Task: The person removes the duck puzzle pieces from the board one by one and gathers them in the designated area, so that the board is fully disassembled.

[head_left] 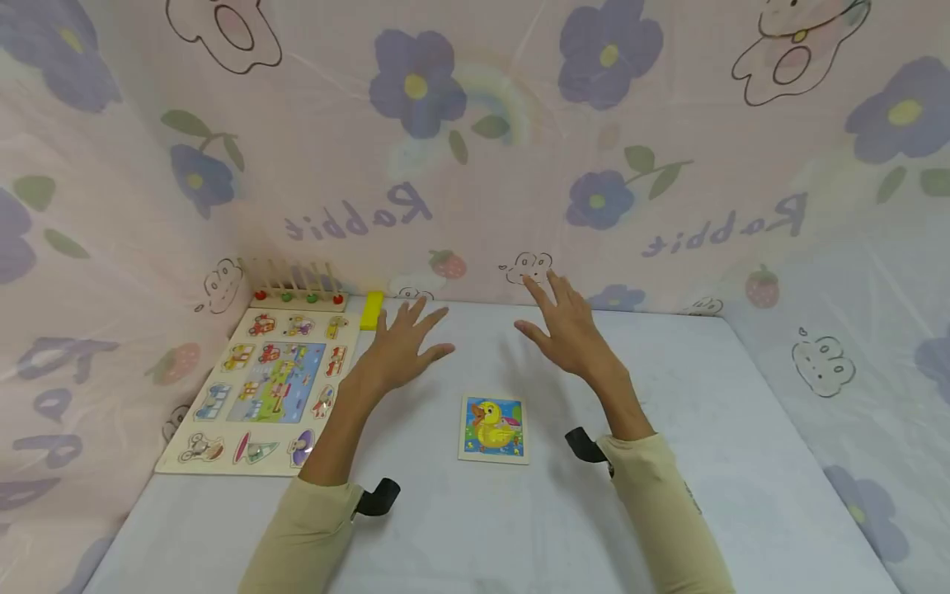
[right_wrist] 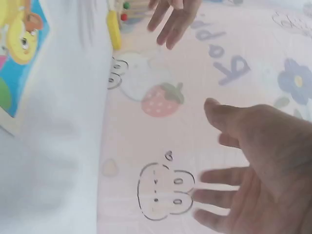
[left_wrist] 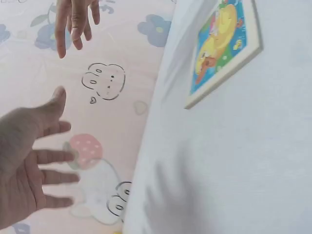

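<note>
Both hands hover above the white table, fingers spread and holding nothing. My left hand (head_left: 395,353) is just right of the large wooden picture board (head_left: 245,392), its forearm crossing in front of the board's lower right part. Over the table's back middle-right, my right hand (head_left: 570,330) has its fingers pointing toward the back wall. Between and below the hands lies a small square duck puzzle (head_left: 493,429) with a pale wooden frame. The left wrist view shows the left hand (left_wrist: 29,161) apart from the duck puzzle (left_wrist: 219,44). In the right wrist view the right hand (right_wrist: 258,165) touches nothing.
A wooden rack with upright pegs and red and green beads (head_left: 298,299) stands at the back left. Beside it is a yellow block (head_left: 373,311). Printed cloth walls (head_left: 475,165) enclose the table (head_left: 690,462) at the back and sides.
</note>
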`<action>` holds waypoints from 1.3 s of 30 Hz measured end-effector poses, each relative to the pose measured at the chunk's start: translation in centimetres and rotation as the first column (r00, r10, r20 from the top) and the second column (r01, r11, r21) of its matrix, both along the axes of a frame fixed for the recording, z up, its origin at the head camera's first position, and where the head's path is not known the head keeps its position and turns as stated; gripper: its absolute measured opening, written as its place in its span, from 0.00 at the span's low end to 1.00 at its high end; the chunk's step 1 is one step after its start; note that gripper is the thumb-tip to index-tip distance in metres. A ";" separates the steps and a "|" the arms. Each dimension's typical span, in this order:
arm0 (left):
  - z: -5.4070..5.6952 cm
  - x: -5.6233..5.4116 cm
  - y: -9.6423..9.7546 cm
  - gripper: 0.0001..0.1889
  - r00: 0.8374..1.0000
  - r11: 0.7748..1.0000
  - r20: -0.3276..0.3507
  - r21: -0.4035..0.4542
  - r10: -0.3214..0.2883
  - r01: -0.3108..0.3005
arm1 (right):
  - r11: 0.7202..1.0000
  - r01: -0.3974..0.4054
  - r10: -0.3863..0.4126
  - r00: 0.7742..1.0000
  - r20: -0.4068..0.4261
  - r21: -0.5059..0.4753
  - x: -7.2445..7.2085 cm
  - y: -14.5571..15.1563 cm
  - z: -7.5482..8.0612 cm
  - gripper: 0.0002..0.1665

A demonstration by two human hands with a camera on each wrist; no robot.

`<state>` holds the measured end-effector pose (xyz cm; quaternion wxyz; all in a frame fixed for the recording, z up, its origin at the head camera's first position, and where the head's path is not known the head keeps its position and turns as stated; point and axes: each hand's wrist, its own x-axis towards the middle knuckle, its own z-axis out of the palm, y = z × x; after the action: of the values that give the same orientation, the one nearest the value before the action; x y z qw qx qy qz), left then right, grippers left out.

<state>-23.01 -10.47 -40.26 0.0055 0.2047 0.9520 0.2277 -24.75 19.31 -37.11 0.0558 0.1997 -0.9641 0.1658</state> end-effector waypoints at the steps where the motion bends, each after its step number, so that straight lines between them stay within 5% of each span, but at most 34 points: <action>1: -0.4 0.2 0.0 0.37 1.000 1.000 0.019 0.012 -0.021 0.021 | 1.000 -0.028 0.028 1.000 0.001 0.003 0.3 -0.2 -0.2 0.45; 7: -2.6 1.6 0.3 0.35 0.976 0.986 0.144 0.057 -0.164 0.157 | 0.977 -0.211 0.208 0.975 0.072 0.028 2.4 -1.5 -2.4 0.33; 12: -3.7 2.8 1.2 0.37 0.946 0.975 0.238 0.040 -0.220 0.217 | 0.960 -0.279 0.275 0.944 0.183 -0.006 4.0 -3.0 -4.4 0.25; 17: -4.5 3.6 2.2 0.44 0.928 0.978 0.313 0.004 -0.200 0.209 | 0.957 -0.288 0.287 0.924 0.253 -0.035 4.7 -4.3 -6.0 0.21; 25: -5.5 4.6 3.5 0.56 0.905 0.977 0.403 -0.093 -0.138 0.191 | 0.965 -0.261 0.261 0.927 0.271 -0.037 4.9 -5.2 -7.7 0.19; 39: -5.5 4.8 3.9 0.58 0.921 0.982 0.381 -0.129 -0.079 0.138 | 0.973 -0.223 0.210 0.963 0.172 0.062 5.3 -6.4 -8.2 0.14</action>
<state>-18.16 -6.61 -45.72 0.2154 0.2089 0.9352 0.1882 -19.44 12.89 -45.34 -0.0502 0.2916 -0.9437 0.1478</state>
